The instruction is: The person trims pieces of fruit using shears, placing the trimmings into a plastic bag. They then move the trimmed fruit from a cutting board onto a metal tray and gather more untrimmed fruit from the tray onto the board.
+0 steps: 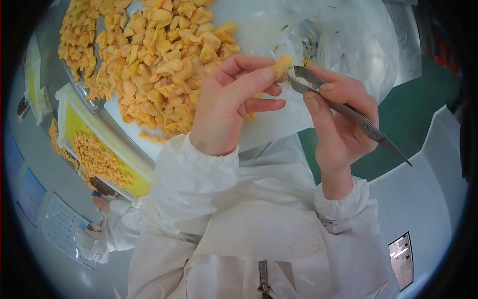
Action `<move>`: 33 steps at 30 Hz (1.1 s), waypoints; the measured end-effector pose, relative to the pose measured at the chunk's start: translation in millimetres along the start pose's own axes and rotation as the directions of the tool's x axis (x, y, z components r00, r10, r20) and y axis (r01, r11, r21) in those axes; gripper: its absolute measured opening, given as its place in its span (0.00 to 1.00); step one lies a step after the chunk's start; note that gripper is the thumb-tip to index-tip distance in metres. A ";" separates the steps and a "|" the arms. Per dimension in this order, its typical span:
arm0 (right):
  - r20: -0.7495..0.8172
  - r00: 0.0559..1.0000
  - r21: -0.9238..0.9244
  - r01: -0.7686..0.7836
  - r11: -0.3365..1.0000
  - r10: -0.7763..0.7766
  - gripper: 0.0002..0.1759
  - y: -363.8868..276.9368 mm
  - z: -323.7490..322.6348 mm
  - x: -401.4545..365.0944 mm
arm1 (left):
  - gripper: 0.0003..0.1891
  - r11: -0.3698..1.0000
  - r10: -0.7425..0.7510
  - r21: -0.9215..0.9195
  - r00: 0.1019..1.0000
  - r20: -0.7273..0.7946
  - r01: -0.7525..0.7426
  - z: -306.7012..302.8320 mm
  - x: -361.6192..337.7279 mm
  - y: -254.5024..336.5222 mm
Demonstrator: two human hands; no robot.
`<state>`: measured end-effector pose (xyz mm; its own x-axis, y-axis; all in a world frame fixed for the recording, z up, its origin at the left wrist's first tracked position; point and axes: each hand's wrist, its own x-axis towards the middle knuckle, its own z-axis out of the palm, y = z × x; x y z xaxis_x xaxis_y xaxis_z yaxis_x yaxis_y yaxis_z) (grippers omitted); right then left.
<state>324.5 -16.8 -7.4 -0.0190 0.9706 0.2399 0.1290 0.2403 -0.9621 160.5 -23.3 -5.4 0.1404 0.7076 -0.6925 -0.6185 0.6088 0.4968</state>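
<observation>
Between the thumb and fingertips of my left hand (234,99) is a small yellow-orange piece (283,65), smooth and rounded. My right hand (343,112) is closed around metal tweezers (356,117), whose broad tips point at the piece from the right. The tips are slightly apart, close beside the piece, and the pointed tail sticks out past my palm to the lower right. Left of my hands spreads a big heap of similar yellow pieces (164,65) on the white work surface (254,37). My left wrist overlaps the heap's near edge in this view.
Clear plastic sheeting (356,45) covers the right part of the surface, with dark scraps (309,47) on it. At left, a yellow-lined tray (67,117) holds more pieces near another person's white sleeve (122,224). Green floor (398,119) shows on the right.
</observation>
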 end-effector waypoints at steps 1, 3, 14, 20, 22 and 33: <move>-0.011 1.000 -0.003 0.017 1.000 -0.017 0.14 1.9 0.3 1.3 | 0.12 1.000 0.001 0.022 1.000 -0.007 -0.001 0.8 -0.4 -0.7; -0.004 0.998 0.006 0.059 0.998 -0.059 0.14 5.1 0.4 3.4 | 0.11 0.999 -0.001 0.040 1.000 -0.001 0.001 1.6 -0.7 -1.7; 0.072 0.934 -0.309 0.354 0.883 -0.349 0.15 16.3 -13.5 7.0 | 0.05 0.986 0.098 0.137 0.995 -0.020 -0.095 12.9 -2.5 -11.3; -0.101 0.993 -0.253 0.035 0.967 -0.063 0.12 20.9 -37.9 11.8 | 0.13 0.812 0.405 0.520 0.897 -0.174 -0.266 -5.8 -29.8 2.6; -0.024 0.992 -0.363 -0.122 0.924 0.121 0.12 42.6 -43.7 -2.4 | 0.16 0.531 0.430 0.847 0.859 -0.277 0.008 -30.3 -44.0 15.9; 0.026 0.994 -0.152 -0.101 0.983 0.106 0.15 19.3 -71.2 -9.8 | 0.23 0.136 0.509 0.722 0.673 0.537 -0.679 53.6 8.7 -46.8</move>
<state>397.7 -22.5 -19.0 -0.0314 0.9906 0.1333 0.2796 0.1368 -0.9503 232.1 -26.4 -6.6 0.1949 0.9785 0.0679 0.3785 -0.1389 0.9151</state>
